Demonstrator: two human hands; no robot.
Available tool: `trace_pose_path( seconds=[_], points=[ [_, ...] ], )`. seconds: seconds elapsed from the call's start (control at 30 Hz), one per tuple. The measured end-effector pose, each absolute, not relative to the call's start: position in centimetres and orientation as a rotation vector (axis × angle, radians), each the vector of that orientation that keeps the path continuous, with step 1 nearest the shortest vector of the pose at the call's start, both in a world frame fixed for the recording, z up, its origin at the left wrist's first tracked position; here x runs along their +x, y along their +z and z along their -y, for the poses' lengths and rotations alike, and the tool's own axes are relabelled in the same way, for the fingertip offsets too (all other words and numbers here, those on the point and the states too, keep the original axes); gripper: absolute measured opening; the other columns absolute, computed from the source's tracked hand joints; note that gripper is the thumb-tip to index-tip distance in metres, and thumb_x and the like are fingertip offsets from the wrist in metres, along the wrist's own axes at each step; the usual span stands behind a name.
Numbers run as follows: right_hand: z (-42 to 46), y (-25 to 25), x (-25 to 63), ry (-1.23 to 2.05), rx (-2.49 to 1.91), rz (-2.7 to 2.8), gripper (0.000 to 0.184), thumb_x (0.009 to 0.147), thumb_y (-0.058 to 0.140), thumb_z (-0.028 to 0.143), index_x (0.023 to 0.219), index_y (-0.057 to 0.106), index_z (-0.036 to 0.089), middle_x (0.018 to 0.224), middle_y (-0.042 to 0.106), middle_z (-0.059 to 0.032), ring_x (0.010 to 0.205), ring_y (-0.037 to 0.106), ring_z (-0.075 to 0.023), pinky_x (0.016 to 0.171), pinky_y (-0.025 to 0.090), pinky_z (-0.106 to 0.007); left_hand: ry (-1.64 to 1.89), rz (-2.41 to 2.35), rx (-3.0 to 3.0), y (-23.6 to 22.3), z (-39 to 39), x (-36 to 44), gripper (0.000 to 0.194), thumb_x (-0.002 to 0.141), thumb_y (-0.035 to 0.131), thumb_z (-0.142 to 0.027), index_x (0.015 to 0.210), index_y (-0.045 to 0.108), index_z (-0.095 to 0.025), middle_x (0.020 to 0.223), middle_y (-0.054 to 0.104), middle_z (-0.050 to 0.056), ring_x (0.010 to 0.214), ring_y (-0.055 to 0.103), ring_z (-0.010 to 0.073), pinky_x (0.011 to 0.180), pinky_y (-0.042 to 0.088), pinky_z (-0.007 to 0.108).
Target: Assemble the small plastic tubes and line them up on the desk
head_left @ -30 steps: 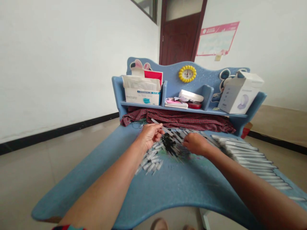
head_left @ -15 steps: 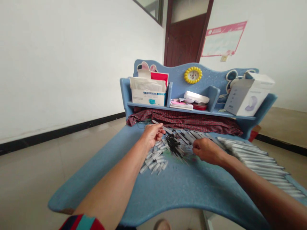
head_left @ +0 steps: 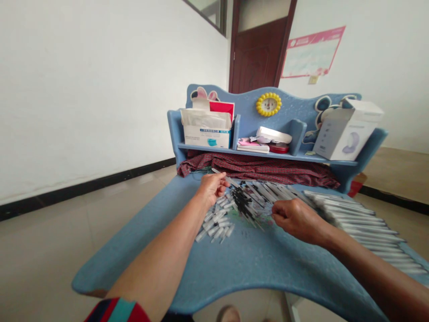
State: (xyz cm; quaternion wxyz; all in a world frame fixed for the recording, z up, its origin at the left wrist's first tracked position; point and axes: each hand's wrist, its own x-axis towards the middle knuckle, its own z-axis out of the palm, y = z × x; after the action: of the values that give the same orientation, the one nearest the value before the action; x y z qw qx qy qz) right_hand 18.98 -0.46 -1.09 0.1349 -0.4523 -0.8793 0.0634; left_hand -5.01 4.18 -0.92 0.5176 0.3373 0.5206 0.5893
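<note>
My left hand (head_left: pixel 213 188) is closed, its thumb and fingers pinching a slim whitish pen barrel (head_left: pixel 215 171) whose end sticks out past the fingertips. My right hand (head_left: pixel 298 219) is curled shut over the desk; anything inside its fingers is hidden. Between the hands lies a bundle of thin black-ended pen refills (head_left: pixel 244 202). Whitish pen caps (head_left: pixel 216 226) are heaped just below my left hand. Behind my right hand spread more translucent pen barrels (head_left: pixel 268 191). Rows of pens (head_left: pixel 365 228) lie stacked to its right.
The blue desk (head_left: pixel 248 264) has a curved front edge. Along its back runs a rolled checked cloth (head_left: pixel 261 170) under a shelf (head_left: pixel 264 154). On that shelf are a mask box (head_left: pixel 207 136), a white case (head_left: pixel 274 135) and a tilted white carton (head_left: pixel 345 132).
My right hand has shifted slightly right and towards me, away from the refills. My left hand stays nearly in place with the pen barrel.
</note>
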Motion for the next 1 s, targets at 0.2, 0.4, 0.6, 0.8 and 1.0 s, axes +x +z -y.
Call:
trace_pose_path(
  seconds=[0.2,0.4,0.6,0.8,1.0],
  points=[
    [0.4,-1.1,18.6,0.171,-1.347,2.559,0.021,0.075,0.043,0.019,0.057,0.054,0.018,0.052,0.050,-0.0003,0.050,0.038,-0.0100,0.049,0.023,-0.023,1.348,-1.268,0.913,-1.3,-3.9,-4.4,0.020,0.075,0.057,-0.021,0.059,0.050,-0.013,0.045,0.055,0.003,0.027,0.035,0.0048,0.030,0.021,0.016],
    [0.4,-0.4,17.8,0.221,-1.267,2.476,0.021,0.077,0.043,0.020,0.064,0.058,0.018,0.054,0.053,0.0006,0.049,0.043,-0.0092,0.049,0.025,-0.021,1.269,-1.236,0.902,-1.0,-3.6,-3.6,0.020,0.076,0.055,-0.019,0.059,0.051,-0.012,0.048,0.057,0.004,0.028,0.038,0.0055,0.029,0.023,0.017],
    [-1.0,0.4,15.9,0.263,-1.101,2.288,0.025,0.083,0.046,0.032,0.070,0.060,0.016,0.058,0.058,0.0002,0.051,0.048,-0.0087,0.050,0.030,-0.019,1.193,-1.018,0.832,-0.6,-3.4,-3.0,0.021,0.079,0.052,-0.019,0.060,0.052,-0.010,0.050,0.057,0.004,0.029,0.038,0.0041,0.028,0.023,0.015],
    [-3.0,0.7,16.1,0.395,-1.071,2.092,0.043,0.087,0.037,0.049,0.068,0.057,0.015,0.053,0.055,0.0000,0.048,0.049,-0.0090,0.049,0.035,-0.019,1.169,-0.899,0.753,-0.1,-3.1,-2.5,0.015,0.079,0.051,-0.015,0.065,0.052,-0.011,0.052,0.058,0.004,0.030,0.039,0.0035,0.029,0.022,0.013],
    [-4.5,0.1,19.3,0.051,-1.477,2.435,0.025,0.080,0.046,0.030,0.074,0.066,0.016,0.066,0.065,-0.0046,0.062,0.058,-0.0140,0.057,0.038,-0.022,1.266,-0.915,0.670,0.2,-3.3,-2.8,0.017,0.080,0.049,-0.013,0.063,0.049,-0.012,0.052,0.058,0.004,0.030,0.038,0.0024,0.029,0.024,0.012]
  ],
)
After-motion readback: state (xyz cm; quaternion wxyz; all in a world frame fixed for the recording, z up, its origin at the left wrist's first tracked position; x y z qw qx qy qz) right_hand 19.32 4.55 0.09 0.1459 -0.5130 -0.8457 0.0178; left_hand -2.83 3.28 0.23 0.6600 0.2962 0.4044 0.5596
